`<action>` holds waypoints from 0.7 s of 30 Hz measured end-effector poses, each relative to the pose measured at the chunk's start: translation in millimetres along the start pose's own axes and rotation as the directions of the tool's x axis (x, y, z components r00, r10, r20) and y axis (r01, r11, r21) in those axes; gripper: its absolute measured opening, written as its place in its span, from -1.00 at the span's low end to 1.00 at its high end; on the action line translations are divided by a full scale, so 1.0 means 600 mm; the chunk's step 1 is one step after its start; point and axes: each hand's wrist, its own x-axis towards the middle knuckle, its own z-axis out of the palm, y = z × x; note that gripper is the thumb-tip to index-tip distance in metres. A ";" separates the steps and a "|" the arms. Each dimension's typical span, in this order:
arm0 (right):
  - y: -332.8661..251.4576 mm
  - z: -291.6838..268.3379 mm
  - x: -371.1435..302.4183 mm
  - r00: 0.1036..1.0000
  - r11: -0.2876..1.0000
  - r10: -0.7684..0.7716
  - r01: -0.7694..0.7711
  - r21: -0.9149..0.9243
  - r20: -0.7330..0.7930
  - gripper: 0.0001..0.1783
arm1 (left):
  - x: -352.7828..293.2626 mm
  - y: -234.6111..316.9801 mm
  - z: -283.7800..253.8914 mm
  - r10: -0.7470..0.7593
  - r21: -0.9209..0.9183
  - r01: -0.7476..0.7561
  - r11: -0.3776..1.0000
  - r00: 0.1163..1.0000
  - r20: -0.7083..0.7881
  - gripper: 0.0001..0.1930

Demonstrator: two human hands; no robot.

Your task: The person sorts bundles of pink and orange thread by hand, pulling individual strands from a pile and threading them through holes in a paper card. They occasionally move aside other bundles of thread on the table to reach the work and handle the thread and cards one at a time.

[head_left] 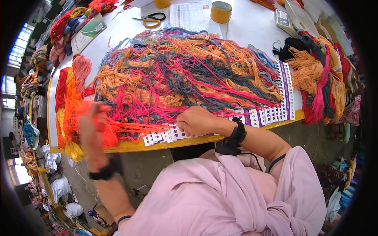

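My left hand point(91, 125) is smeared by motion at the table's left front, among bright orange yarn point(114, 131); its fingers are too blurred to read. Neon orange strands run from beside it toward my right hand point(197, 121). That hand is closed, fingertips pinched over the white punched cards point(172, 133) along the front edge; what lies between the fingers is hidden. Beyond both hands spreads a large heap of yarn point(189, 72) in peach, grey and hot pink. Its strands trail down to the row of cards, which have purple stripes and round holes.
Scissors point(151, 19), printed sheets point(189, 16) and a tape roll point(221, 11) lie at the back. Yarn bundles point(73, 25) sit far left, and mixed skeins point(321, 78) hang over the right edge beside a small device point(285, 21). Yellow trim point(157, 146) lines the table front.
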 end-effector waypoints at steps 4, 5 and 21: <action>-0.024 0.011 0.006 0.988 0.866 0.136 -0.086 0.492 -0.068 -0.78 | -0.104 -0.135 0.123 -0.325 -0.337 0.461 0.821 0.862 0.389 -0.56; -0.019 0.014 0.005 0.987 0.867 0.142 -0.088 0.490 -0.076 -0.78 | -0.109 -0.146 0.136 -0.321 -0.337 0.463 0.820 0.859 0.399 -0.56; -0.048 0.051 0.026 0.986 0.537 0.168 -0.085 0.839 -0.008 -0.86 | -0.134 -0.141 0.171 -0.221 -0.575 0.505 0.644 0.842 0.493 -0.44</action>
